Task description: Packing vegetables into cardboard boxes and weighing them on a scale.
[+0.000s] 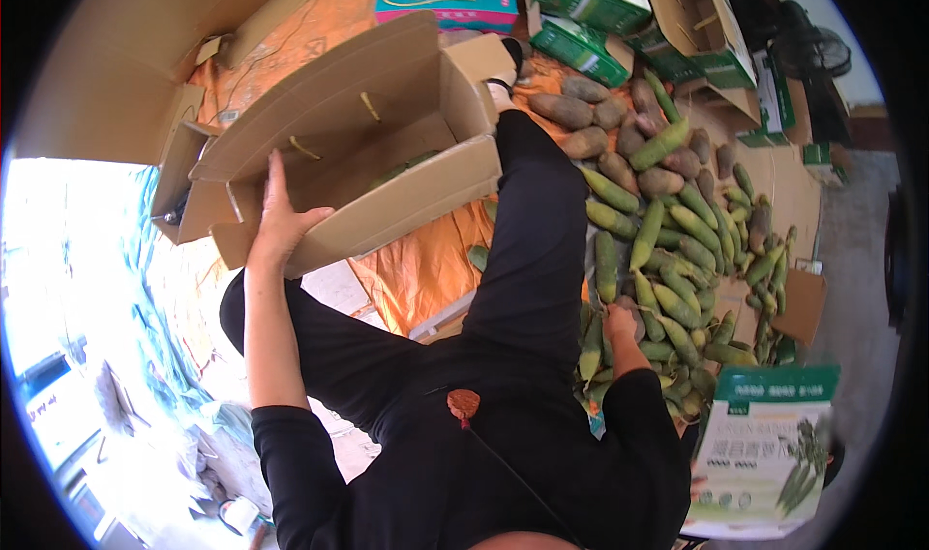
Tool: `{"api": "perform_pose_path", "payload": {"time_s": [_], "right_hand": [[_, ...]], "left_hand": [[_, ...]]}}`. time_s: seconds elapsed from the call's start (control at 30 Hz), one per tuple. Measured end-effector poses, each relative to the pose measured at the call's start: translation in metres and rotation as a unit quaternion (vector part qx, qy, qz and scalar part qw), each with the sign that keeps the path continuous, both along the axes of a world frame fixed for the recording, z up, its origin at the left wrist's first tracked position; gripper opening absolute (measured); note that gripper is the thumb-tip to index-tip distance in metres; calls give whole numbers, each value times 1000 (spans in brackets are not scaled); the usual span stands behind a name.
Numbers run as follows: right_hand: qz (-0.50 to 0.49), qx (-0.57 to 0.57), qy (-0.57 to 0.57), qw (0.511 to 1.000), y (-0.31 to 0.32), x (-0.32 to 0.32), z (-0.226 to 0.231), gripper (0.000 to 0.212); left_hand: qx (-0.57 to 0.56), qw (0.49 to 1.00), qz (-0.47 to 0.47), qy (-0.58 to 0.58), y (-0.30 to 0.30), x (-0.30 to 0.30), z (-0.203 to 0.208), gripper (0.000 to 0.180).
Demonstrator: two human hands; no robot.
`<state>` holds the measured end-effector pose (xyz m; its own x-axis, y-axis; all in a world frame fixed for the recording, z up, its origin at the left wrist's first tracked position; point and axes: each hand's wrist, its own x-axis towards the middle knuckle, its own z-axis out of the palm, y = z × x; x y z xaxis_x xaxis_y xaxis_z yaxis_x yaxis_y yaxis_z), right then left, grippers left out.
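An open cardboard box (pixel 387 207) lies tilted in front of me, with cord handles along its far wall. Part of a green radish (pixel 404 168) shows inside it. My left hand (pixel 278 216) rests at the box's left end, fingers stretched along the inside and thumb spread over the near wall. To my right, my right hand (pixel 621 327) reaches down into a pile of green radishes (pixel 692 226). Its fingers are curled at the lower end of one green radish (pixel 606 265); their tips are partly hidden.
Brownish, soil-covered roots (pixel 564 112) lie at the pile's far side. Green and white cartons (pixel 590 47) stand beyond, near a black fan (pixel 813 52). A printed carton (pixel 764 453) is at lower right. Orange sheeting (pixel 416 274) covers the floor; a large cardboard box (pixel 106 76) stands far left.
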<state>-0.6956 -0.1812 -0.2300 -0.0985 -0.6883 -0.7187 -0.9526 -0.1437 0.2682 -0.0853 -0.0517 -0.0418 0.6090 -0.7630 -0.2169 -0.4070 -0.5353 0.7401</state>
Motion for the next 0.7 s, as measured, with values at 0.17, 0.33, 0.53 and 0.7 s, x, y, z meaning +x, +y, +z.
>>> {"api": "perform_pose_path", "payload": {"time_s": [0.17, 0.33, 0.53, 0.7], "right_hand": [[96, -133, -141, 976, 0, 9, 21, 21], [94, -216, -250, 939, -40, 57, 70, 29], [126, -349, -465, 804, -103, 148, 183, 36], [204, -392, -627, 642, -118, 254, 305, 38]], "left_hand": [[15, 1000, -2, -9, 2, 2, -4, 119], [22, 1000, 11, -16, 4, 2, 2, 120], [29, 999, 16, -17, 1, 1, 3, 120], [41, 999, 22, -23, 4, 1, 2, 121]]}}
